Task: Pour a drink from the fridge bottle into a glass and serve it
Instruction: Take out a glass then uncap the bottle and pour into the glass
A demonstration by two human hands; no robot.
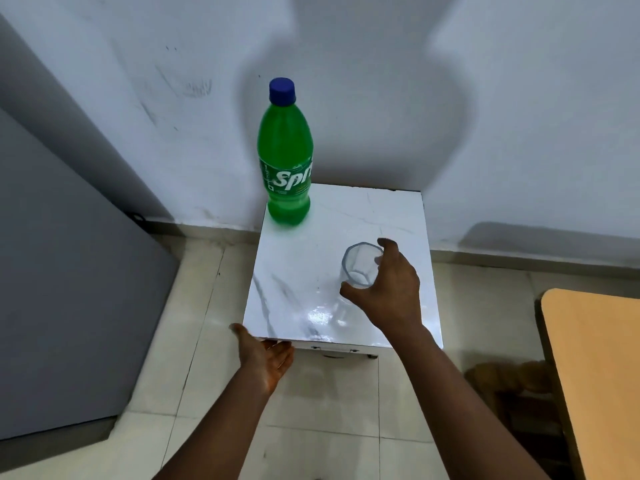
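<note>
A green soda bottle with a blue cap stands upright and closed at the far left corner of a small white marble-look table. An empty clear glass stands upright on the table's right half. My right hand wraps around the glass from the right, thumb at its near side and fingers at its far rim. My left hand hovers at the table's near left corner, palm up, fingers spread, holding nothing.
A grey fridge fills the left side. A white wall stands right behind the table. A wooden tabletop juts in at the right, with a chair partly under it. Tiled floor lies in front.
</note>
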